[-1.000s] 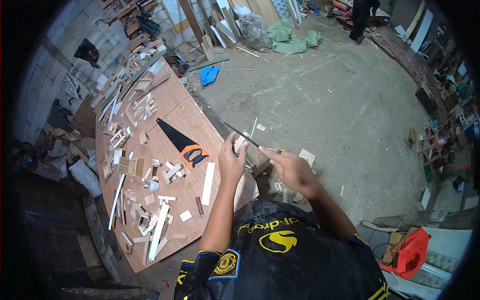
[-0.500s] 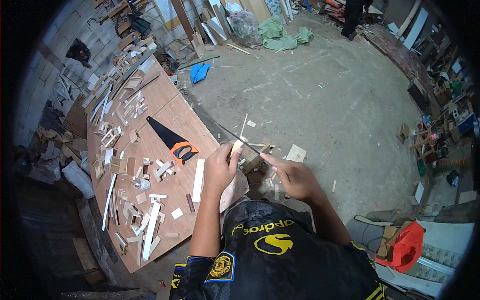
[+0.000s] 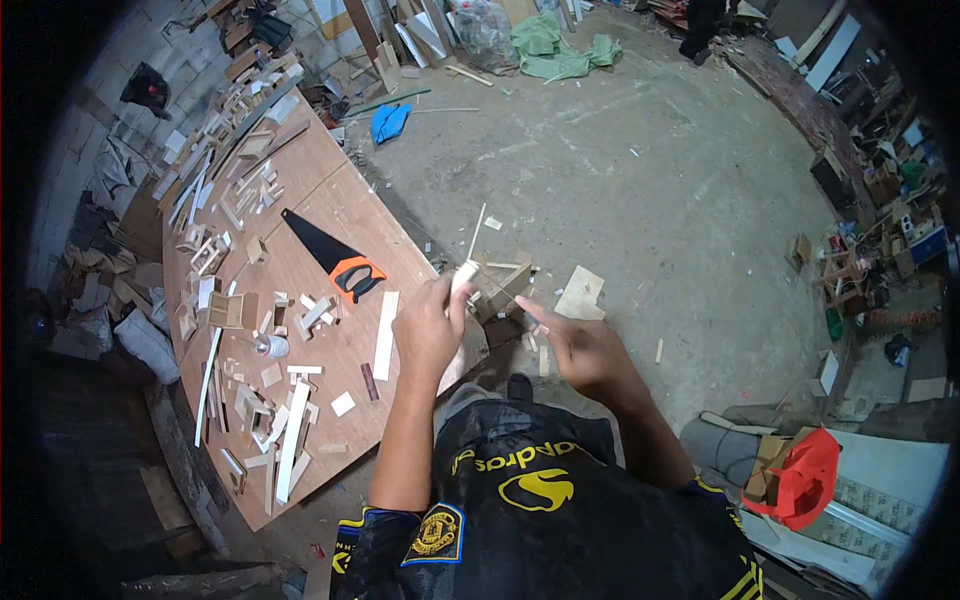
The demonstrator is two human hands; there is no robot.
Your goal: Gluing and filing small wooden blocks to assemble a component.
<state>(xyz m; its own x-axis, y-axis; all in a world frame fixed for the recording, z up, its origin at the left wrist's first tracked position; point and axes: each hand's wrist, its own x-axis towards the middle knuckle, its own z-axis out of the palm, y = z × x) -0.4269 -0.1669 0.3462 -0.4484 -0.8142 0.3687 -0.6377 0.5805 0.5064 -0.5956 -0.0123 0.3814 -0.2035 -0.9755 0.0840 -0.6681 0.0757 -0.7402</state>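
Observation:
In front of my body, my left hand (image 3: pixel 428 325) is closed round a small pale wood piece (image 3: pixel 465 275), which sticks up past the thumb. My right hand (image 3: pixel 580 355) is closed on a long thin dark tool (image 3: pixel 504 288), shaped like a slim file. Its index finger stretches along the tool, which points toward the wood and is blurred; whether the two touch I cannot tell. To the left, on the brown table (image 3: pixel 345 190), lies a handsaw (image 3: pixel 330 255) with a black blade and orange handle. A white strip (image 3: pixel 386 335) lies beside my left forearm.
Small wooden pieces and frames crowd the table's left side, around a small bottle (image 3: pixel 271 346). Below my hands stands a wooden box (image 3: pixel 500 293) near a pale board (image 3: pixel 580 293). A red bag (image 3: pixel 806 480) lies at lower right. Another person's leg (image 3: pixel 700 35) shows far off.
The dark tool has drawn back toward the right; earlier its long shaft crossed over the wood piece in my left hand. The whole view has shifted slightly.

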